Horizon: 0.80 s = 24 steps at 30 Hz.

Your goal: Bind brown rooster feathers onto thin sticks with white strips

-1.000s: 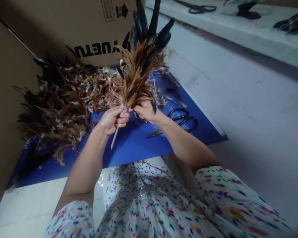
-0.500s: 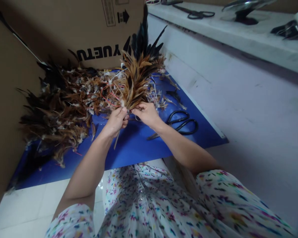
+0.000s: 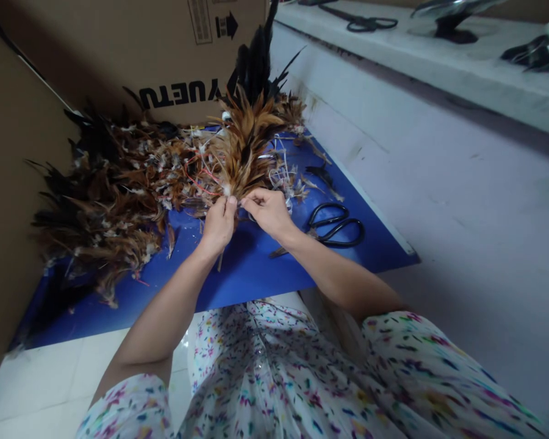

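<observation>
A feather duster (image 3: 247,149) stands up in front of me, brown feathers low down and long black ones at its top. My left hand (image 3: 220,224) is closed round its stick just below the feathers, thumb on top; a short piece of the stick shows beneath the fist. Close by on the right, my right hand (image 3: 269,212) pinches at the base of the feathers. What lies between those fingertips is too small to make out. Black-handled scissors (image 3: 333,225) rest beside my right forearm, their blades partly hidden by it.
A large heap of loose brown and black feathers (image 3: 119,195) covers the left and back of the blue table top (image 3: 256,274). Red and white ties lie among them. Cardboard boxes (image 3: 96,55) stand behind and left. On the right ledge (image 3: 421,55) lie more scissors (image 3: 370,23).
My left hand has rolled over, so its curled fingers no longer show and less stick sticks out below. The duster has turned and its top leans slightly left. My right hand stays close by.
</observation>
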Motion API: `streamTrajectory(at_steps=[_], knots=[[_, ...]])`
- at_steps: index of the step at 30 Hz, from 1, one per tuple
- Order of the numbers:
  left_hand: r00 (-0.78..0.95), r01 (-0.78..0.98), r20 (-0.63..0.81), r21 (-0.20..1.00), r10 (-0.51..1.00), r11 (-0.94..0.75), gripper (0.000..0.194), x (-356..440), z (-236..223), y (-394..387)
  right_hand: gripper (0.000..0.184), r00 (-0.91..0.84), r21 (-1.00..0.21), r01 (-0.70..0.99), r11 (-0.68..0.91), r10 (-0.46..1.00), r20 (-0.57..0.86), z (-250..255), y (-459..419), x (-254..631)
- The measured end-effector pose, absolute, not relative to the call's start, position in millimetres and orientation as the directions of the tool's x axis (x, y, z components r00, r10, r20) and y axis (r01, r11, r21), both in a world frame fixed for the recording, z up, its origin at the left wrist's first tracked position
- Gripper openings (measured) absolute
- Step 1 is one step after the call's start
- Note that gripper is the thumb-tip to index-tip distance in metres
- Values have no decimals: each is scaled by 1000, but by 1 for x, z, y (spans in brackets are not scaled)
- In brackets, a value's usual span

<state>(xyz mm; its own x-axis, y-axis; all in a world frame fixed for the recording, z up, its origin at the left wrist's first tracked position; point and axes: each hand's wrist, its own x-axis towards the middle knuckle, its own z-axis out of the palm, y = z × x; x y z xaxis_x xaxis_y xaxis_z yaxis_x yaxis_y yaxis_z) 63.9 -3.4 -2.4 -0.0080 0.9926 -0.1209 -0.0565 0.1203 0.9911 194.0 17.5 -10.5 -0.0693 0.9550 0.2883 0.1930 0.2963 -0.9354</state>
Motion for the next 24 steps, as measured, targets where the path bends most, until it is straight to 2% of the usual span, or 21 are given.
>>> streamTrajectory(at_steps=[3, 5, 9, 14, 19, 24], knots=[[-145, 198, 105, 977, 984, -76, 29, 66, -2, -5, 29, -54, -948, 143, 283, 959, 278, -9, 17, 193], [-156, 306, 181, 943, 971, -127, 27, 68, 3, -7, 35, -37, -963, 116, 245, 969, 242, -10, 18, 192], [-132, 313, 195, 938, 972, -146, 27, 72, 13, -14, 38, -24, -985, 42, 165, 986, 164, -11, 21, 191], [-53, 319, 232, 926, 971, -203, 25, 73, 15, -19, 25, -10, -991, -67, 114, 993, 115, -2, 17, 191], [91, 458, 334, 822, 938, -337, 17, 69, 13, -19, 18, 20, -986, -131, 102, 995, 100, 6, 15, 194], [236, 533, 385, 717, 892, -450, 22, 55, 17, -14, 29, -35, -983, -167, 72, 996, 79, 9, 18, 200]])
